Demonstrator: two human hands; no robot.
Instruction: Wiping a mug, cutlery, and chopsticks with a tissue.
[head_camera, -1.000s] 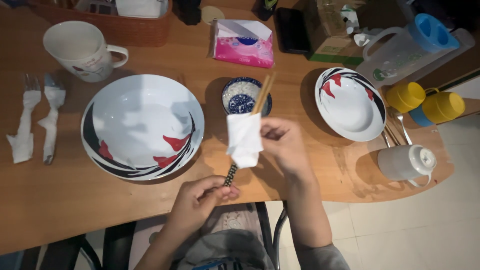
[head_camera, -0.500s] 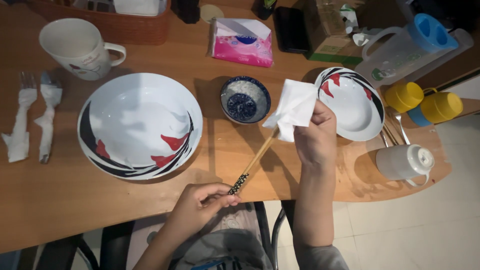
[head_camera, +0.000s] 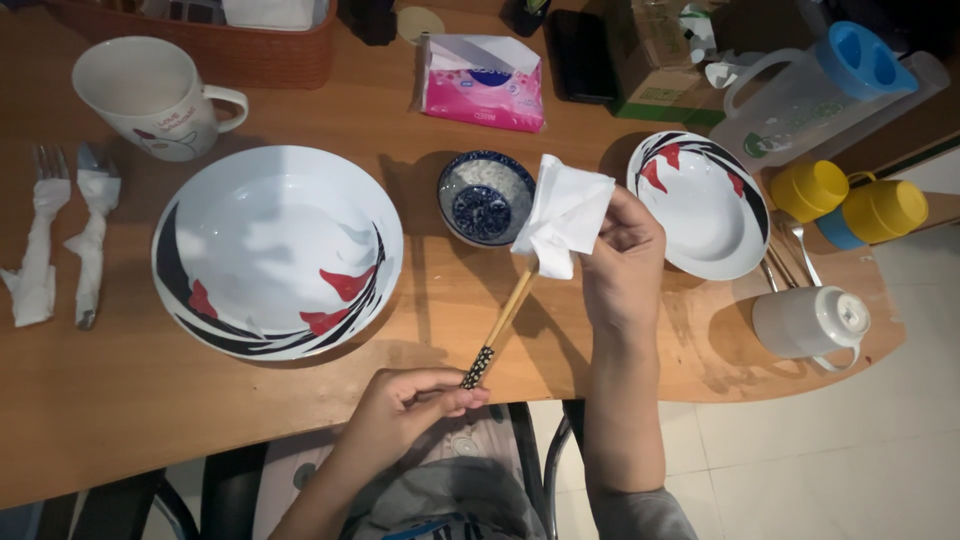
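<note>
Wiping chopsticks (head_camera: 503, 318): left hand (head_camera: 415, 400) pinched on patterned end, right hand (head_camera: 622, 262) clamped on tissue (head_camera: 565, 213) round tips; best grip snug, steady near bowl (head_camera: 487, 197)

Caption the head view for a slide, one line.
Left hand holds chopsticks by the patterned end; right hand wraps a white tissue around the tips.
</note>
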